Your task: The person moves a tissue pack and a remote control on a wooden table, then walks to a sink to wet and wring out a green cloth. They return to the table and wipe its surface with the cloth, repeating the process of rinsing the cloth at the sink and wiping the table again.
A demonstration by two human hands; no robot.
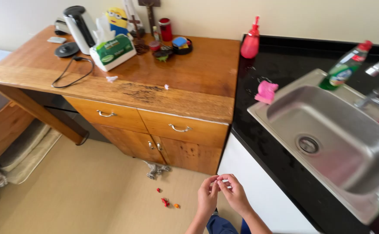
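Note:
My left hand [207, 197] and my right hand [234, 195] meet at the bottom middle of the view, fingertips pinched together over the floor. Something tiny may be between the fingertips, but it is too small to tell. The hands hover beside the white cabinet front [259, 190] under a black counter [280, 169]. To the right, a steel sink [285, 110] is set into that counter. Small red and orange bits [167, 202] lie on the tan floor just left of my hands.
A wooden cabinet [176, 102] with drawers holds an electric kettle [80, 27], a tissue box [112, 51], a yellow toy figure [118, 21] and small jars. A pink sponge [266, 92], red spray bottle [250, 42] and green dish-soap bottle [344, 67] stand around the sink. A small toy [155, 170] lies on the floor.

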